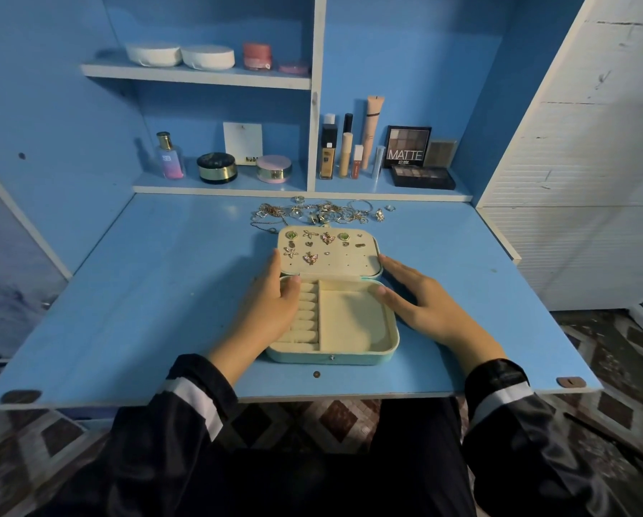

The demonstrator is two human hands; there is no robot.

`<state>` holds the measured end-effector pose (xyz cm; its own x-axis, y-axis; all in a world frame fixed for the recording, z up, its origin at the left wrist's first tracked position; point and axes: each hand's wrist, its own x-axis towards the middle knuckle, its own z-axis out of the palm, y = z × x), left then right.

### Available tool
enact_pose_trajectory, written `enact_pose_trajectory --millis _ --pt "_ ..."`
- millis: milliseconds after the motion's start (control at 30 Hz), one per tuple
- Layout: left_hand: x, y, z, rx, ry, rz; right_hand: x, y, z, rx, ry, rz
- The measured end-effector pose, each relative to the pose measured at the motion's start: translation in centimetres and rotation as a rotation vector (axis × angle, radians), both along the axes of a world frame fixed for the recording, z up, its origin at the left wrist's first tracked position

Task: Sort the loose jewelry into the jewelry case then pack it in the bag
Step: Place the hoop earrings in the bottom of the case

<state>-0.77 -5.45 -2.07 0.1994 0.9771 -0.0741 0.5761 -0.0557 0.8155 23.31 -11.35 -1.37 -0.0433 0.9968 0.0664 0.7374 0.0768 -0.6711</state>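
Now jewelry case [332,357] sits between left hand [271,305] and right hand [422,304], straight fingers [395,266] touching it.

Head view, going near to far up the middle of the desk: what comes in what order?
open tray of the jewelry case → earring-studded lid → loose jewelry pile → lower shelf holding cosmetics.
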Motion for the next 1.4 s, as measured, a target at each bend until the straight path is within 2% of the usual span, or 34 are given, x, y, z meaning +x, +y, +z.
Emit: enact_pose_trajectory --millis 100,367,567,700,900,1100,1400 --pt "-0.1 0.3 0.1 0.020 0.046 -0.038 -0.1 0.1 -0.3 0.028 0.001 -0.015" --pt "0.0 3.6 1.1 0.152 0.412 -0.175 0.0 2.1 -0.7 0.047 -0.059 -0.040" --pt "1.5 7.6 2.0 0.285 0.498 -0.361 0.9 5.8 -0.4 0.131 -0.078 -0.120" --pt "2.9 10.7 2.6 0.397 0.452 -0.388 2.0 9.0 -0.2 0.217 -0.080 -0.252" --pt "5.7 16.0 3.3 0.437 0.384 -0.392 4.1 14.1 -0.2 0.292 -0.099 -0.340" --pt "7.3 20.6 2.8 0.379 0.357 -0.430 5.2 17.9 -0.7 0.301 -0.055 -0.330" --pt "7.8 22.8 1.7 0.381 0.336 -0.553 5.3 19.8 -1.2 0.322 -0.058 -0.236"
